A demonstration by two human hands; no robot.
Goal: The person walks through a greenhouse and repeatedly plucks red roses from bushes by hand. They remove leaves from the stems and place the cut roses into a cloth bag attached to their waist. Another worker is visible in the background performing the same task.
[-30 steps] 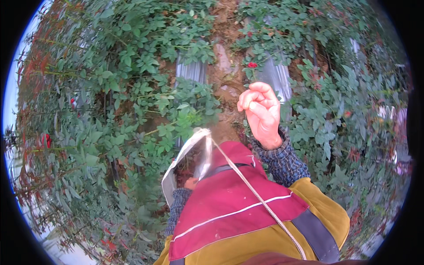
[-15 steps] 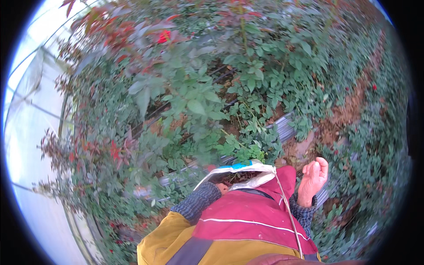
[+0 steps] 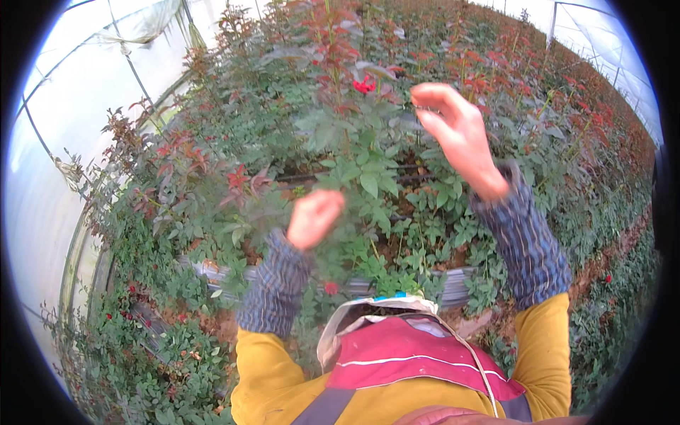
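One right hand, raised at two o'clock, pointed toward eleven; its grip was partly open, thumb and fingers parted, nothing visible between. One left hand, motion-blurred near the dial's centre, appeared curled; whether it held anything could not be told. One red flower stood at twelve. One pale bag, toward six, bore a blue patch, unreadable.

Brown soil; grey plastic sheeting on top.

Bright whitish wall sheeting with thin dark struts, brown soil below, soft diffuse light.
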